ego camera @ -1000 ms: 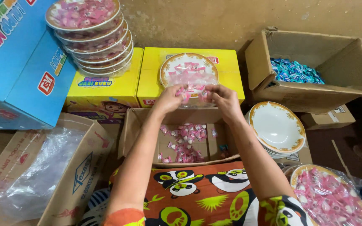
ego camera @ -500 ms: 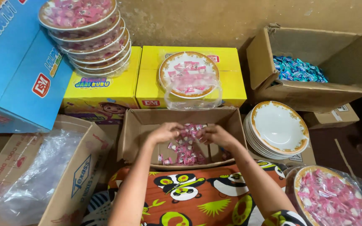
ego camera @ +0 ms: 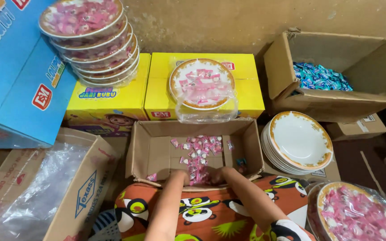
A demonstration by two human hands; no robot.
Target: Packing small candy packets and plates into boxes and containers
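Item: open carton (ego camera: 157,154), centre of frame, low.
Contents: loose pink candies (ego camera: 198,154), strewn in a band whose long axis runs from the carton's middle toward its near wall.

Left hand (ego camera: 180,177): over the near rim, at the band's lower end, touching candies. Fingers curled down among the wrappers; whether they grip any cannot be told.
Right hand (ego camera: 216,175): just beside the left, also at the band's near end. Fingers bent inward toward the left hand; grip likewise unclear.

Relation: the candies lie ahead of both sets of fingertips, up-frame. The 2 hands flank the band's tail about equally; neither is clearly nearer.

Surroundings: wrapped plate (ego camera: 202,85) of pink candies on a yellow box (ego camera: 246,96), centre top. Stack of filled plates (ego camera: 90,40), upper left. Empty plates (ego camera: 298,143), right. Blue candies (ego camera: 320,76) in a carton, upper right.
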